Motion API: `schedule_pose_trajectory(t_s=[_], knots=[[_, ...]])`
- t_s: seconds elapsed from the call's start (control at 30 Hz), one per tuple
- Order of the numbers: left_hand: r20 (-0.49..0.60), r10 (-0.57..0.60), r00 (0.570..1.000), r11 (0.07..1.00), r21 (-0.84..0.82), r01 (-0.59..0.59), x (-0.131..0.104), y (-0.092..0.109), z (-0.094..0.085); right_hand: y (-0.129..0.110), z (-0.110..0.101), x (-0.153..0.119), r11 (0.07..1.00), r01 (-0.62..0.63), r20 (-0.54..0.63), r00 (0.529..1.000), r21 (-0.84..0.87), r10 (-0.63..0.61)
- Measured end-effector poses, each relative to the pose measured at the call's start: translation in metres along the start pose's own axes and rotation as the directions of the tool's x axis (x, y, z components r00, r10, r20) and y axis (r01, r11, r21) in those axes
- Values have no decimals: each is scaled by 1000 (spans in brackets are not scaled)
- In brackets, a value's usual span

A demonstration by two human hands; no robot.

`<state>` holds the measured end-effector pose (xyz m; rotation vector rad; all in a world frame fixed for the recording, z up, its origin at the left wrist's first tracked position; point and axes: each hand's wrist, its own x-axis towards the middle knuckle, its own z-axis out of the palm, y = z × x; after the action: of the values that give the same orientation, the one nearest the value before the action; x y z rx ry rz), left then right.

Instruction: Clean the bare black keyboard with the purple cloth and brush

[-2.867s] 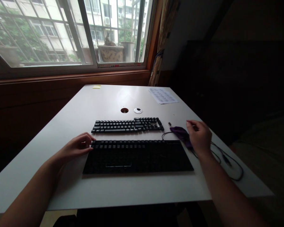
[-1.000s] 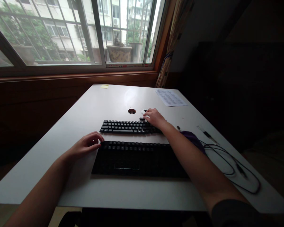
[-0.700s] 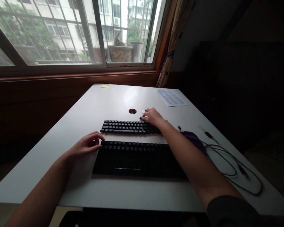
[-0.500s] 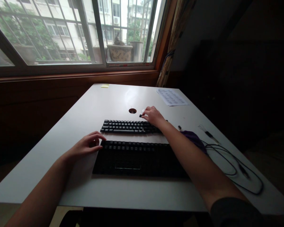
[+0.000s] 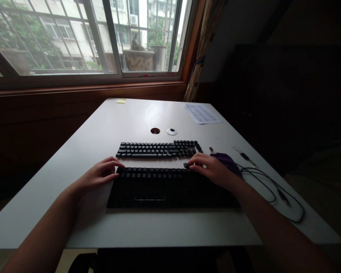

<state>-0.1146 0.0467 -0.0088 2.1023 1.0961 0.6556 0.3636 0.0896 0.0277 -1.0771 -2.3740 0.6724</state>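
A black keyboard (image 5: 147,189) lies across the near part of the white table, with keycaps seated along its back rows and the front part dark and bare. My left hand (image 5: 100,173) holds its back left corner, thumb at the side and index finger at the back edge. Between the fingertips of my right hand (image 5: 208,167) is a small black keycap (image 5: 186,165), just above the keyboard's back edge, right of centre. Behind the keyboard, loose keycaps (image 5: 147,149) lie in rows. Part of the keyboard's right side is hidden under my right hand and forearm.
A round hole (image 5: 155,131) and its white cover (image 5: 172,132) are behind the keycaps. To the right lie a purple cloth (image 5: 226,163), a black cable (image 5: 272,182) and a small wire-ended tool (image 5: 244,156). Printed papers (image 5: 203,113) and a yellow sticky note (image 5: 121,101) lie farther back.
My right hand has come back from behind the rows of loose keycaps to the keyboard's back edge, carrying the keycap. My left hand keeps its hold on the corner. The view has shifted slightly.
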Motion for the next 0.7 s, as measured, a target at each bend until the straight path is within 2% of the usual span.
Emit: schedule_pose_trajectory(t_s=[0.13, 0.23, 0.47, 0.7], knots=[[-6, -7, 1000, 1000, 8, 7, 0, 1, 0, -10, 0, -16, 974, -182, 94, 981, 134, 170], [-15, -2, 1000, 1000, 10, 2, 0, 2, 0, -9, 3, -17, 957, -237, 124, 968, 168, 218], [-25, -20, 999, 1000, -9, 19, 0, 2, 1, -7, 10, -18, 981, -187, 62, 981, 49, 183], [-13, -19, 1000, 1000, -14, 19, -1, -2, 1, -15, 15, -20, 984, -124, 34, 991, -126, 129]])
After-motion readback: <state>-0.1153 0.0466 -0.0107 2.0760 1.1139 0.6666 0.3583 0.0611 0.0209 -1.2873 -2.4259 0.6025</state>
